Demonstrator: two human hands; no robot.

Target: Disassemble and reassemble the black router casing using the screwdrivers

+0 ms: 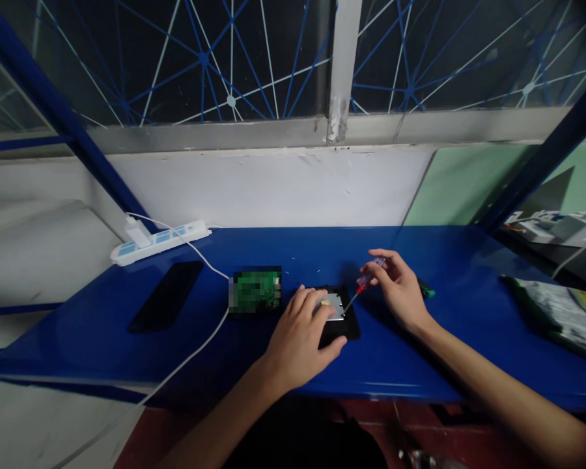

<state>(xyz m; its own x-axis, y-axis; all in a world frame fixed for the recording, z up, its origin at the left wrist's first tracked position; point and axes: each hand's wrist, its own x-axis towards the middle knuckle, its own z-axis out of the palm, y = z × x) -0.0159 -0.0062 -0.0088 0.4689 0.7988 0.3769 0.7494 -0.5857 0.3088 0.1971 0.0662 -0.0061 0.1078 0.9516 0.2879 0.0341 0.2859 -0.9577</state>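
Observation:
A flat black case [352,324] lies on the blue table with a silver metal plate [339,306] on it. My left hand [297,342] rests over the case's left side, fingers spread, some touching the plate and the thumb near the front edge. Between the fingers of my right hand [395,286] is a screwdriver [366,280] with a clear, reddish handle. Its thin shaft slants down to the plate's right edge, where the tip seems to touch; any screw there is too small to make out.
Left of the case sits a green circuit board [254,292], partly blurred out, with a white cable [195,355] passing by it. Farther left are a black slab [166,296] and a white power strip [163,241]. A green object [426,290] lies behind my right hand; a plastic packet [557,312] lies far right.

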